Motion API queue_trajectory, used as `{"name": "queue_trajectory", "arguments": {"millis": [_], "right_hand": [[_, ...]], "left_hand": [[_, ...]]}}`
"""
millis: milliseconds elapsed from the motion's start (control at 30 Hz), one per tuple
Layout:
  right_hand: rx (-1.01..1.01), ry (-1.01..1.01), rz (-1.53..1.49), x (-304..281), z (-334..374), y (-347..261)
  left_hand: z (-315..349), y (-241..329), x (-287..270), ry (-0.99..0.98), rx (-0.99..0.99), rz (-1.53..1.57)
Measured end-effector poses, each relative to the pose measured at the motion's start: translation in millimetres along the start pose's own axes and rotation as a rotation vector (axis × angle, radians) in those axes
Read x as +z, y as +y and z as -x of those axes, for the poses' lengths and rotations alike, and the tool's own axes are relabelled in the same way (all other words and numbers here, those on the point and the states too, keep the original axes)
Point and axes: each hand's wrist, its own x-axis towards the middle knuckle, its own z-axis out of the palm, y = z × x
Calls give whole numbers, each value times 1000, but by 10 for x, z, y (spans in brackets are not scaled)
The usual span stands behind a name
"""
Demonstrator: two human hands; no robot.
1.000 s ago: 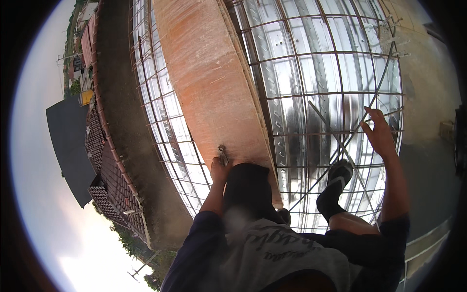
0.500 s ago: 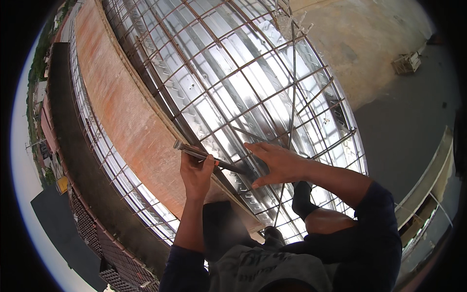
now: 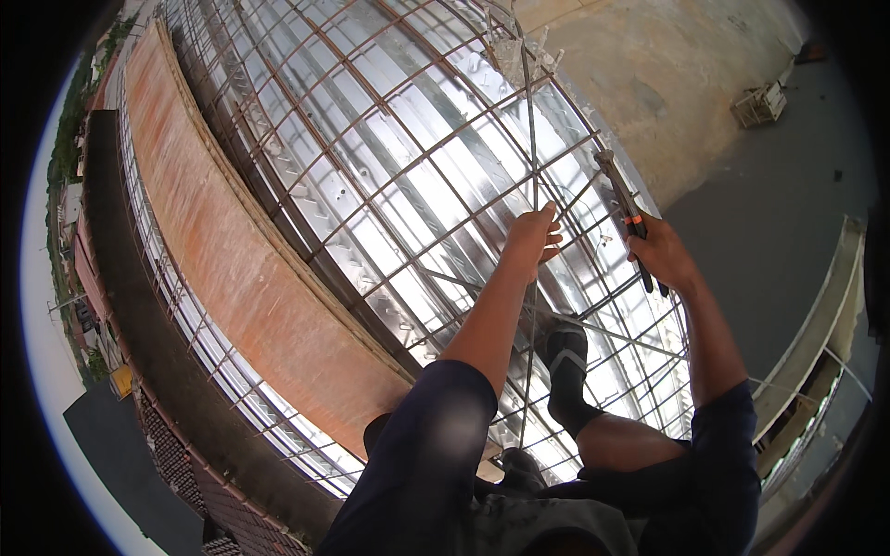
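Pincers (image 3: 630,208) with dark jaws, orange bands and black handles are in my right hand (image 3: 663,255), which is closed round the handles. Their jaws point up and away, above the right edge of the rebar mesh. My left hand (image 3: 533,239) is over the mesh (image 3: 454,134), in line with a long thin bar (image 3: 532,120). Its fingers are apart and loosely bent, with nothing visible in them; contact with the bar cannot be made out. Shiny corrugated metal decking (image 3: 371,153) lies beneath the mesh.
A long reddish plywood board (image 3: 222,232) lies along the left of the mesh. My booted foot (image 3: 565,357) stands on the mesh. Beyond the deck's right edge, a lower floor (image 3: 751,213) holds a small frame (image 3: 760,105). Tiled roofs (image 3: 176,454) are at lower left.
The pincers have passed from my left hand to my right. My right hand has moved right with them, and my left has reached right and farther over the mesh.
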Motion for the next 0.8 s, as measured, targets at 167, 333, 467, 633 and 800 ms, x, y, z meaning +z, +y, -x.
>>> {"name": "queue_trajectory", "arguments": {"millis": [167,333,467,633,800], "right_hand": [[-100,109,619,-128,-221,117],[-63,128,868,-47,-456,98],[-91,179,979,169,-564,-33],[-208,350,1288,336,-682,-325],[-233,297,1273,354,-718,-580]], "left_hand": [[-530,-160,308,10,189,287],[-351,171,310,15,155,392],[-142,485,63,23,52,-89],[-144,959,-179,-47,97,-432],[-219,1034,-114,-107,109,-589]]}}
